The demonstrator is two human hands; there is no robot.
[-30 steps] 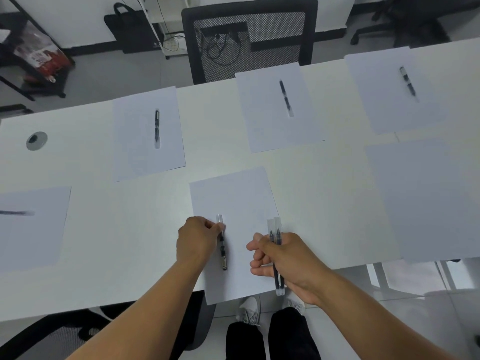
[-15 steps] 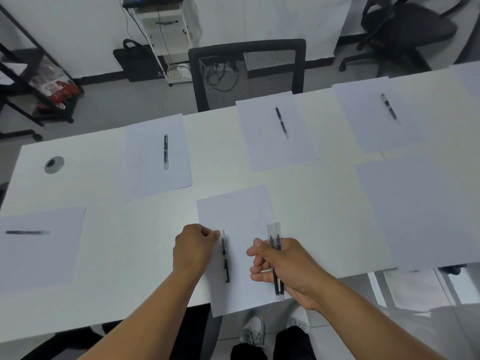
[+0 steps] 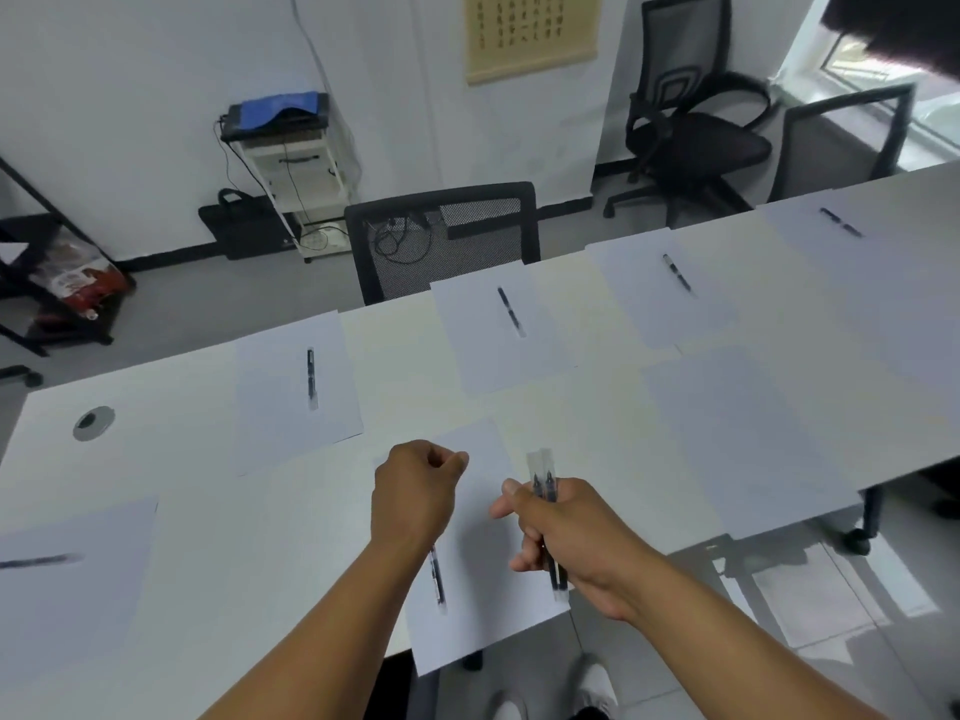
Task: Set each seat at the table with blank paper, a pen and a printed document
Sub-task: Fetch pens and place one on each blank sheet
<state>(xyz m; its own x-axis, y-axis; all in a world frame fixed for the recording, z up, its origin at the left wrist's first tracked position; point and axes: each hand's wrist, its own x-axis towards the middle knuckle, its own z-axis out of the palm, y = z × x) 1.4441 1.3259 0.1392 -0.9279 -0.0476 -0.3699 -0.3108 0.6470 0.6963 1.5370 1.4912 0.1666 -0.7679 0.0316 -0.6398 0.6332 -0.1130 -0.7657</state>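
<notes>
Head: left hand curled, empty; right hand grips pens above paper.

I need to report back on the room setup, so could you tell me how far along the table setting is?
Done: six sheets carry a pen, including the nearest sheet, whose pen lies under the empty, curled left hand. In hand: the right hand grips spare pens. Left: the near-right sheet has no pen, and no printed documents are visible.

A black mesh office chair is standing at the long white table, white wall and grey floor lying behind.
</notes>
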